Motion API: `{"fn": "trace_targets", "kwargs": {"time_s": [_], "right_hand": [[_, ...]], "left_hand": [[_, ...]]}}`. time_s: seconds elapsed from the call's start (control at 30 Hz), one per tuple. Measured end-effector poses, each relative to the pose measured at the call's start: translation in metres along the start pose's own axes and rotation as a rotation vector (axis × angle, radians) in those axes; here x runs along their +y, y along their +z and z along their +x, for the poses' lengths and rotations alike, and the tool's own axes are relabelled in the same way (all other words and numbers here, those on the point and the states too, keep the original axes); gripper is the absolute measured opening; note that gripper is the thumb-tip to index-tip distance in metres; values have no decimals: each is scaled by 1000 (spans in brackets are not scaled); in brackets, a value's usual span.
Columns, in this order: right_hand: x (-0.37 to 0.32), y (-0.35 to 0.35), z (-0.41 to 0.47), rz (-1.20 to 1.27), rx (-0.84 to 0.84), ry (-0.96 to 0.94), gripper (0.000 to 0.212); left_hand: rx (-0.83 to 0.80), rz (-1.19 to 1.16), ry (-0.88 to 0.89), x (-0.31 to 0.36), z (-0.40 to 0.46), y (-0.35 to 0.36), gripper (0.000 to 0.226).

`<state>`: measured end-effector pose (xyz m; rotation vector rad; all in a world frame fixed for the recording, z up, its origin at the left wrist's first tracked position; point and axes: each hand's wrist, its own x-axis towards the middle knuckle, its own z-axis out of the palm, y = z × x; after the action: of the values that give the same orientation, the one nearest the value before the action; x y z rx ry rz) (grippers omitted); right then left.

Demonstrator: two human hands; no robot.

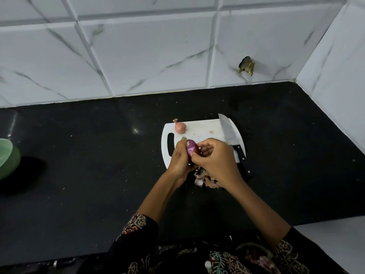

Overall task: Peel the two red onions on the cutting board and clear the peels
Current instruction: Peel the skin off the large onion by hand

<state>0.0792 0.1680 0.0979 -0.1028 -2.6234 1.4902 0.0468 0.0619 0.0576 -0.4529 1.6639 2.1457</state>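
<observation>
A purple, partly peeled red onion is held above the white cutting board. My left hand grips it from the left side. My right hand pinches at its skin from the right with thumb and fingertips. A second red onion, still in its pale pink skin with a dry tip, lies at the board's far left corner. A heap of onion peels lies on the black counter just in front of the board, partly hidden by my right wrist.
A large knife lies along the board's right edge, blade pointing away, its black handle toward me. A green bowl sits at the far left edge of the black counter. White tiled walls stand behind and to the right.
</observation>
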Motion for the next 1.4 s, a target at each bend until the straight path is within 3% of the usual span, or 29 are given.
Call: {"fn": "trace_targets", "kwargs": {"time_s": [0.23,0.37,0.47,0.67,0.9,1.13,1.27,1.4], "right_hand": [[3,-6,3,34,-30,41,5],[14,-6,4,100,-10,106,12],[12,-1,-2,119,24,60,8],[8,5,-2,-1,21,0,16],[11,-2,3,40,-65,-15,9],[16,6,0,94,25,-3,5],[13,11,-3,45,-30,-59,20],[14,9,0,47,-7,-63,11]], "left_hand": [[-3,19,31,-4,1,0,45],[-6,-37,-9,-2,1,0,35],[32,-30,11,-1,0,2,41],[64,25,93,-3,1,3,27],[65,-61,-1,-4,3,-4,42],[41,-131,-20,0,0,-4,23],[32,-137,-15,-1,1,-4,27],[24,-175,-45,2,-1,-8,28]]}}
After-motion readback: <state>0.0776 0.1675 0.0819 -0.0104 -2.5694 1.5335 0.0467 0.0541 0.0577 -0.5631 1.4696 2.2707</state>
